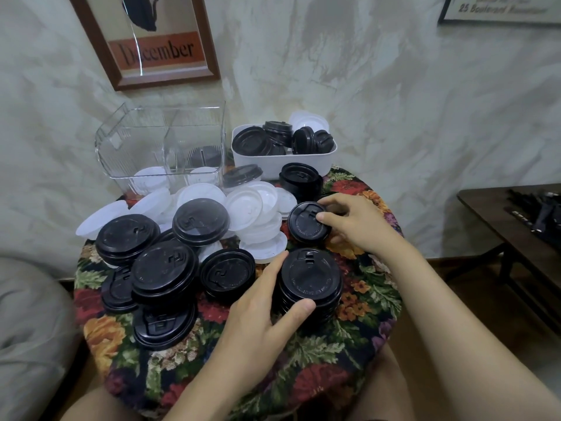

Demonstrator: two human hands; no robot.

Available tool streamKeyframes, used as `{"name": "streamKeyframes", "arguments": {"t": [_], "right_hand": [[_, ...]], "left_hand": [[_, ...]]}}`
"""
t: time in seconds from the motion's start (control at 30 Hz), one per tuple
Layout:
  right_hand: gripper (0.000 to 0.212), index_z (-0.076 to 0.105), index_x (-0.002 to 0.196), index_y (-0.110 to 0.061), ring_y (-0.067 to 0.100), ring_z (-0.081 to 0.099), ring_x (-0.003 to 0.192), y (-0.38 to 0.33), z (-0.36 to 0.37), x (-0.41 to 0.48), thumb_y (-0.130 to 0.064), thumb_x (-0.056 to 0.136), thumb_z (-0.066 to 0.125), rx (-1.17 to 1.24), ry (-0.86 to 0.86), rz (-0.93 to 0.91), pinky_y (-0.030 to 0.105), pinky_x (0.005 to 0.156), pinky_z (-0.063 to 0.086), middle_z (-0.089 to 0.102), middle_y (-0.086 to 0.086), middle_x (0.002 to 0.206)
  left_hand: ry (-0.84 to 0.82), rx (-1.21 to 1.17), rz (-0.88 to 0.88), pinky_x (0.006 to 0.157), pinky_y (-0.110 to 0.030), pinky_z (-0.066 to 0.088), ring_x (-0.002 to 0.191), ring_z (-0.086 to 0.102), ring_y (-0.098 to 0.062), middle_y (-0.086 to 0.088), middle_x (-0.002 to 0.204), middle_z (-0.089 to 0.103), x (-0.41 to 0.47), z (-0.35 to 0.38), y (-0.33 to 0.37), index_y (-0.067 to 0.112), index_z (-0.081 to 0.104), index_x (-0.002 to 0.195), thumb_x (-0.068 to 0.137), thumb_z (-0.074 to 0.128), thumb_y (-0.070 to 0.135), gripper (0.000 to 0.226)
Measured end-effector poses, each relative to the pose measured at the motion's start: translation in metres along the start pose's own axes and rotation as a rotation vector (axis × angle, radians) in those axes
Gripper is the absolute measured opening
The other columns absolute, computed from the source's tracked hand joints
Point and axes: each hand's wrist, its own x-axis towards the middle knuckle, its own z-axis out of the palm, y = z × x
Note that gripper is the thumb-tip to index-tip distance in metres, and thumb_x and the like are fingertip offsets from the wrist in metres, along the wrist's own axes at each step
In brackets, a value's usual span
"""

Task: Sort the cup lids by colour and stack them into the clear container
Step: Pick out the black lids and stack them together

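Round surface (358, 344) under floral cloth. Left grip (261, 311) clamped around black lid stack (309, 281); right grip (349, 220) pinching single black lid (306, 223) just beyond. Clear container (164, 144) far beyond left grip. Risk: stack toppling if nudged sideways.

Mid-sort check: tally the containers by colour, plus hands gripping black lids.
Clear container: 1
White tub: 1
Hands gripping: 2, left hand on the black lid stack, right hand on a single black lid
Total: 4
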Motion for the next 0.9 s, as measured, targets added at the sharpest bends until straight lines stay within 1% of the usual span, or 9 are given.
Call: {"name": "streamKeyframes", "arguments": {"t": [0.1, 0.2, 0.3, 0.47, 0.57, 0.67, 0.73, 0.83, 0.9], "right_hand": [[0.025, 0.070, 0.121, -0.023, 0.023, 0.071, 0.077, 0.002, 0.002, -0.002, -0.021, 0.096, 0.072, 0.042, 0.000, 0.021, 0.041, 0.066, 0.065, 0.064, 0.007, 0.100], [0.026, 0.071, 0.122, -0.020, 0.023, 0.072, 0.076, 0.005, 0.002, -0.004, -0.021, 0.096, 0.072, 0.061, 0.031, 0.034, 0.043, 0.067, 0.065, 0.064, 0.008, 0.099], [0.027, 0.072, 0.121, -0.019, 0.021, 0.074, 0.075, 0.007, 0.002, -0.004, -0.024, 0.095, 0.073, 0.019, 0.059, 0.008, 0.040, 0.069, 0.065, 0.070, 0.004, 0.094], [0.020, 0.074, 0.112, -0.025, 0.015, 0.069, 0.071, 0.009, 0.003, -0.008, -0.030, 0.092, 0.075, -0.054, 0.121, -0.018, 0.030, 0.066, 0.056, 0.073, -0.005, 0.090], [0.019, 0.075, 0.105, -0.028, 0.013, 0.071, 0.069, 0.008, 0.005, -0.012, -0.040, 0.090, 0.077, -0.102, 0.117, -0.005, 0.031, 0.065, 0.059, 0.074, -0.009, 0.088], [0.025, 0.074, 0.106, -0.032, 0.005, 0.069, 0.083, 0.009, 0.006, -0.020, -0.051, 0.091, 0.071, -0.254, 0.118, -0.027, 0.031, 0.076, 0.054, 0.073, -0.015, 0.096], [0.024, 0.072, 0.109, -0.034, 0.003, 0.065, 0.095, 0.009, 0.002, -0.033, -0.052, 0.095, 0.064, -0.285, 0.153, -0.053, 0.032, 0.083, 0.052, 0.071, -0.018, 0.103], [0.016, 0.072, 0.101, -0.039, 0.006, 0.069, 0.092, 0.004, -0.003, -0.062, -0.049, 0.097, 0.060, -0.100, 0.146, -0.070, 0.034, 0.081, 0.056, 0.073, -0.021, 0.094], [0.019, 0.073, 0.105, -0.037, 0.006, 0.072, 0.094, -0.002, -0.001, -0.082, -0.048, 0.096, 0.060, 0.099, 0.056, -0.050, 0.033, 0.081, 0.061, 0.075, -0.019, 0.100]], "left_hand": [[0.002, -0.002, -0.007, 0.114, -0.028, 0.038, 0.139, 0.038, 0.013, 0.039, 0.148, 0.042, -0.001, 0.000, -0.002, 0.054, 0.029, 0.153, 0.089, 0.054, 0.075, 0.071], [0.006, 0.014, -0.010, 0.117, -0.032, 0.038, 0.141, 0.036, 0.012, 0.037, 0.151, 0.041, -0.001, 0.000, -0.003, 0.051, 0.029, 0.155, 0.088, 0.052, 0.076, 0.075], [0.006, 0.024, -0.005, 0.116, -0.029, 0.037, 0.141, 0.035, 0.014, 0.037, 0.151, 0.040, -0.001, 0.000, -0.003, 0.051, 0.027, 0.155, 0.088, 0.051, 0.077, 0.075], [0.005, 0.030, 0.013, 0.112, -0.021, 0.035, 0.140, 0.035, 0.015, 0.039, 0.150, 0.040, -0.002, 0.001, -0.003, 0.053, 0.027, 0.154, 0.091, 0.052, 0.075, 0.071], [0.009, 0.023, 0.020, 0.104, -0.007, 0.032, 0.136, 0.036, 0.019, 0.045, 0.145, 0.040, -0.001, 0.001, 0.000, 0.061, 0.028, 0.148, 0.093, 0.055, 0.067, 0.062], [0.009, 0.016, 0.024, 0.101, -0.001, 0.030, 0.136, 0.037, 0.019, 0.046, 0.144, 0.040, -0.001, 0.000, 0.001, 0.062, 0.028, 0.146, 0.092, 0.057, 0.064, 0.061], [0.008, 0.013, 0.031, 0.101, 0.000, 0.029, 0.136, 0.035, 0.020, 0.048, 0.144, 0.039, -0.001, 0.000, 0.001, 0.063, 0.028, 0.145, 0.092, 0.057, 0.064, 0.061], [0.009, 0.010, 0.034, 0.101, 0.002, 0.026, 0.136, 0.032, 0.022, 0.053, 0.142, 0.035, -0.001, -0.001, 0.003, 0.066, 0.027, 0.142, 0.092, 0.057, 0.065, 0.059], [0.007, 0.018, 0.039, 0.100, 0.003, 0.024, 0.135, 0.031, 0.024, 0.057, 0.139, 0.033, 0.000, -0.001, 0.005, 0.068, 0.026, 0.139, 0.092, 0.057, 0.064, 0.057]]}}
